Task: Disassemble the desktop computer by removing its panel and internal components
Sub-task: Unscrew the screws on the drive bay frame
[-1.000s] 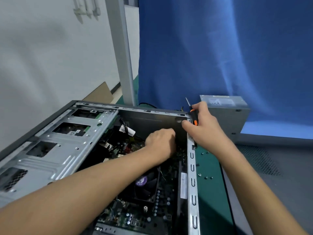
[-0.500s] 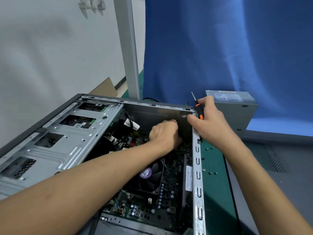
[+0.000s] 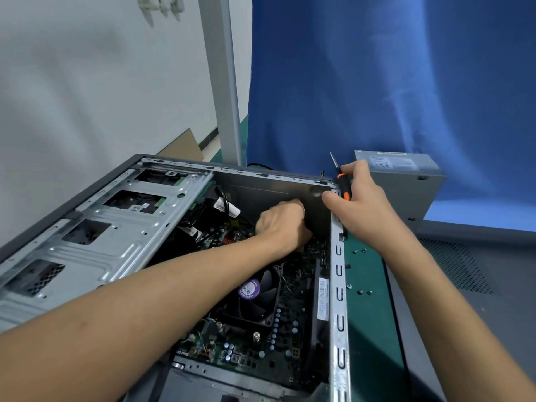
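Note:
The open desktop case (image 3: 338,288) lies on its side on a green mat, its motherboard (image 3: 261,343) and black CPU fan (image 3: 255,297) exposed. My left hand (image 3: 282,223) reaches deep into the case's far corner with its fingers curled; what they hold is hidden. My right hand (image 3: 362,201) rests on the case's far right corner and grips a black-and-orange screwdriver (image 3: 341,181), tip pointing up. The silver drive cage (image 3: 116,224) fills the left side of the case.
A grey power supply unit (image 3: 406,184) stands on the table behind my right hand. Several loose screws (image 3: 359,290) lie on the green mat (image 3: 368,314) beside the case. A dark perforated side panel (image 3: 464,271) lies to the right. A blue curtain hangs behind.
The view has shifted slightly. Both hands keep their places: the left in the case's far corner, the right on the corner with the screwdriver.

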